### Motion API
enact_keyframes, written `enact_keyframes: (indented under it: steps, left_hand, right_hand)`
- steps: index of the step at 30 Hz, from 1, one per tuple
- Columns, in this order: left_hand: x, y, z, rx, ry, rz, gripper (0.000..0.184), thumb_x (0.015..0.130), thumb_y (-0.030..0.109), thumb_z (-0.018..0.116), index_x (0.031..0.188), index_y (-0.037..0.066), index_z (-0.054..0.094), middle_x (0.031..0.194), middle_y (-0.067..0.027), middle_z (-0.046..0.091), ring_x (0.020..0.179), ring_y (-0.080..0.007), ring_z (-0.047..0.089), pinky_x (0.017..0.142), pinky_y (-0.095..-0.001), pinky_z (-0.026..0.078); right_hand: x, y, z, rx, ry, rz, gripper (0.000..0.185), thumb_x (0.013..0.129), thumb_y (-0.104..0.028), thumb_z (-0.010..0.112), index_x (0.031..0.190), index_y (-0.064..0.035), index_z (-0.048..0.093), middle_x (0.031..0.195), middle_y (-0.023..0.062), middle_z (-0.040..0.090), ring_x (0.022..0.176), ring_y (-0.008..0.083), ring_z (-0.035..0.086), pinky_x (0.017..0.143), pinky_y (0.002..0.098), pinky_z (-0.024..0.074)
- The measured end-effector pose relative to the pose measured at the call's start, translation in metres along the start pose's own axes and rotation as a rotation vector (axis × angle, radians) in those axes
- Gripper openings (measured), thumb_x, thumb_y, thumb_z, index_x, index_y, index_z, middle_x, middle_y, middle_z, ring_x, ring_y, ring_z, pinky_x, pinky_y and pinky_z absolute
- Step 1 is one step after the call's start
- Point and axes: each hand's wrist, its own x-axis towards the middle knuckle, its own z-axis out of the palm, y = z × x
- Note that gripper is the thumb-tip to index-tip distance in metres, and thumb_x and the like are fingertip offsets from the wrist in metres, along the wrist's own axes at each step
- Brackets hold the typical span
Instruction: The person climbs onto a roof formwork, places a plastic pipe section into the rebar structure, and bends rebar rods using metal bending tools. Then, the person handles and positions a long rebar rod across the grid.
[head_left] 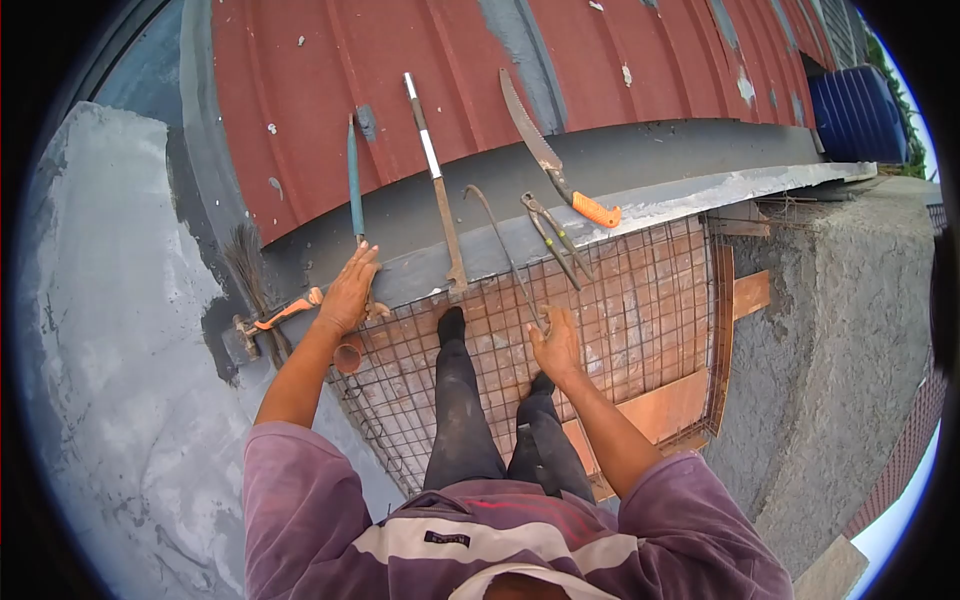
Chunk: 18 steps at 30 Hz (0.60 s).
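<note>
My left hand [350,287] is open, fingers stretched out at the lower end of a blue bar [355,185], thumb apart. My right hand [558,342] has its fingers curled at the lower end of a thin hooked metal rod [500,238] and appears to pinch it. Between the hands lies a long bar [437,185] with a silver upper part and a rusty notched end. Right of the rod are pincers [552,238] and a curved handsaw [535,140] with an orange handle. Left of my left hand rests a hammer [283,312] with an orange and black grip.
A rebar grid [630,300] over reddish boards lies under my feet. Beyond the grey ledge [420,270] is a red ribbed metal roof [330,110]. A bundle of wires [246,265] and a pipe end [347,358] are at the left. Rough concrete [850,330] borders the right; a blue tank [858,115] stands behind.
</note>
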Motion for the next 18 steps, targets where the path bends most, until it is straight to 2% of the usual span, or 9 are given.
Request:
enact_keyframes:
  steps: [2,5,6,9,11,12,15,18]
  left_hand:
    - [0.004,0.004,-0.003,0.042,-0.073,-0.006,0.115,0.056,0.029,0.094,0.155,0.009,0.038,0.163,-0.0134,0.036,0.156,-0.0353,0.025,0.127,-0.0447,0.032]
    - [0.012,0.019,-0.016,0.225,-0.213,-0.015,0.11,0.064,0.014,0.09,0.159,0.011,0.034,0.166,-0.0139,0.031,0.156,-0.0354,0.024,0.127,-0.0425,0.032]
    - [0.009,0.006,-0.004,0.27,-0.214,0.02,0.106,0.067,-0.005,0.077,0.161,0.015,0.032,0.169,-0.0157,0.023,0.157,-0.0371,0.021,0.127,-0.0439,0.031]
    - [0.013,0.024,-0.017,0.194,-0.307,-0.038,0.107,0.066,-0.011,0.066,0.163,0.016,0.029,0.171,-0.0181,0.018,0.157,-0.0406,0.019,0.126,-0.0453,0.032]
    - [0.019,0.026,-0.021,0.165,-0.403,-0.055,0.11,0.064,-0.007,0.069,0.164,0.015,0.028,0.171,-0.0222,0.016,0.157,-0.046,0.015,0.125,-0.0487,0.032]
    - [0.022,0.03,-0.023,0.167,-0.438,-0.068,0.109,0.064,-0.005,0.07,0.164,0.014,0.028,0.17,-0.0234,0.017,0.157,-0.047,0.015,0.125,-0.049,0.031]
    - [0.027,0.02,-0.019,0.188,-0.51,-0.059,0.109,0.065,-0.001,0.071,0.164,0.014,0.027,0.168,-0.0268,0.02,0.156,-0.0496,0.015,0.126,-0.0484,0.027]
    - [0.036,0.023,-0.021,0.149,-0.549,-0.105,0.109,0.064,0.001,0.072,0.163,0.013,0.029,0.166,-0.0296,0.024,0.155,-0.0506,0.016,0.127,-0.0483,0.026]
  right_hand:
    - [-0.012,0.015,-0.01,0.066,-0.008,0.013,0.039,0.088,-0.015,0.076,0.122,-0.0018,0.062,0.113,0.0228,0.061,0.101,0.0419,0.063,0.086,0.0485,0.0527]
    - [-0.024,0.032,-0.043,0.187,0.019,0.119,0.034,0.087,-0.014,0.076,0.116,-0.0003,0.066,0.104,0.0218,0.066,0.095,0.0365,0.066,0.083,0.045,0.0538]
    - [-0.028,0.039,-0.056,0.189,0.018,0.147,0.033,0.087,-0.015,0.076,0.115,0.0,0.067,0.101,0.0214,0.068,0.093,0.0353,0.067,0.082,0.0443,0.054]
    - [-0.044,0.071,-0.097,0.194,0.023,0.217,0.032,0.088,-0.016,0.076,0.114,0.0009,0.067,0.095,0.0202,0.07,0.087,0.0323,0.069,0.079,0.0428,0.0546]
    - [-0.059,0.101,-0.114,0.194,0.027,0.26,0.032,0.088,-0.016,0.075,0.114,0.0014,0.067,0.091,0.0191,0.071,0.084,0.0314,0.069,0.078,0.0424,0.0546]
    - [-0.067,0.111,-0.12,0.173,0.034,0.301,0.031,0.089,-0.015,0.077,0.114,0.0009,0.069,0.091,0.013,0.07,0.083,0.0225,0.066,0.077,0.0366,0.0531]
    - [-0.086,0.13,-0.129,0.197,0.051,0.362,0.031,0.09,-0.018,0.077,0.113,0.001,0.069,0.094,0.0158,0.072,0.086,0.0253,0.069,0.078,0.038,0.0535]
    - [-0.106,0.127,-0.132,0.248,-0.012,0.43,0.034,0.091,-0.022,0.073,0.114,0.0021,0.068,0.093,0.0205,0.071,0.087,0.0341,0.07,0.079,0.0438,0.0537]
